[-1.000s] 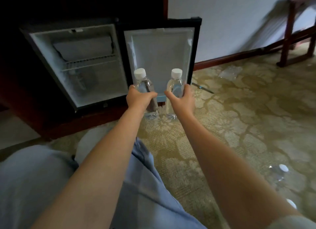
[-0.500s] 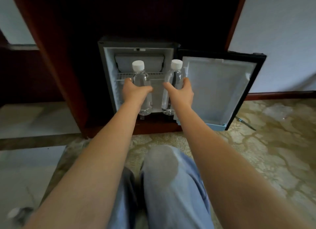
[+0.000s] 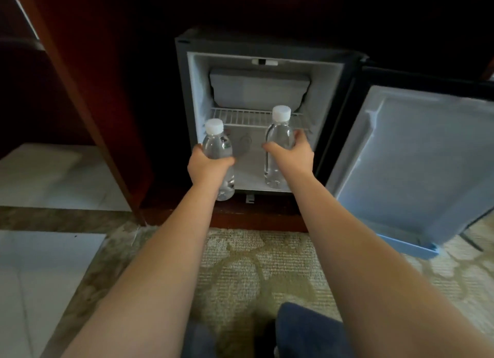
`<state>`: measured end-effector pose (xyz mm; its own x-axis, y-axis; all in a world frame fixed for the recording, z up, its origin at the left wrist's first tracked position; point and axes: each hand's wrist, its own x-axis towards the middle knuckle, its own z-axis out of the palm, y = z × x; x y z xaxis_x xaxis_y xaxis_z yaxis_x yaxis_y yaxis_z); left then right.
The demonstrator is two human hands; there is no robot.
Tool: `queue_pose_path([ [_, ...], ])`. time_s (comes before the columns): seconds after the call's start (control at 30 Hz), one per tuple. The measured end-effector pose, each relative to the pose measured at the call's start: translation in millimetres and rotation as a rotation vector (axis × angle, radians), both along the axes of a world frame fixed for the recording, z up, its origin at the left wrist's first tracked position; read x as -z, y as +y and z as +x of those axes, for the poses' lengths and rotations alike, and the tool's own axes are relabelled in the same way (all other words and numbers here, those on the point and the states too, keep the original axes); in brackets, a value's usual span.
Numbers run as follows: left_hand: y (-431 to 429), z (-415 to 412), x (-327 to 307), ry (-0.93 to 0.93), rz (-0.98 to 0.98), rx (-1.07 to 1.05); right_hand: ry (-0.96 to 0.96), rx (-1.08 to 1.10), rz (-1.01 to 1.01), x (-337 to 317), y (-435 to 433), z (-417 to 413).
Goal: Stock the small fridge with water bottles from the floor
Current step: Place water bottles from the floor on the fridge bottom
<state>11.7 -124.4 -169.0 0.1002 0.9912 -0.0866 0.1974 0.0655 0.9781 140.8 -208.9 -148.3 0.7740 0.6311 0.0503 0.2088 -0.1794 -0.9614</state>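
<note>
The small fridge (image 3: 196,95) stands open in a dark wooden cabinet, its door (image 3: 417,165) swung out to the right. Inside are a freezer box and a white wire shelf (image 3: 248,117). My left hand (image 3: 205,167) grips a clear water bottle (image 3: 217,146) with a white cap, upright at the fridge's lower left front edge. My right hand (image 3: 294,154) grips a second capped bottle (image 3: 279,138), upright just inside the lower compartment, below the wire shelf.
A red-brown cabinet post (image 3: 88,103) rises left of the fridge. Patterned carpet (image 3: 254,266) lies in front, pale floor tiles (image 3: 48,264) to the left. My knees in blue trousers (image 3: 307,331) show at the bottom. A blue door-shelf lip (image 3: 409,246) sits low on the door.
Both hands have carried their bottles forward and lower toward the fridge; the right bottle now sits inside the lower compartment. The view has moved closer to the fridge.
</note>
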Motion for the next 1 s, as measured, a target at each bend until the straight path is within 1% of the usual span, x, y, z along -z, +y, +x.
queue_pose_path([
  [0.07,22,8,16,0.013,-0.02,-0.019,0.026,-0.025,-0.019,15,21,13],
  [0.2,58,23,43,-0.05,-0.074,-0.056,0.043,-0.045,-0.077,55,59,35],
  [0.3,78,32,66,-0.056,-0.021,-0.038,0.061,-0.048,-0.103,81,83,45],
  [0.43,99,47,84,0.025,0.051,0.014,0.087,-0.036,-0.137,102,117,57],
  [0.67,128,67,110,0.09,-0.015,0.039,0.126,-0.028,-0.121,139,165,73],
  [0.8,143,76,123,0.121,-0.024,0.044,0.148,-0.015,-0.063,158,187,78],
  [1.0,153,80,141,0.139,0.006,0.07,0.174,-0.045,-0.044,176,204,86],
])
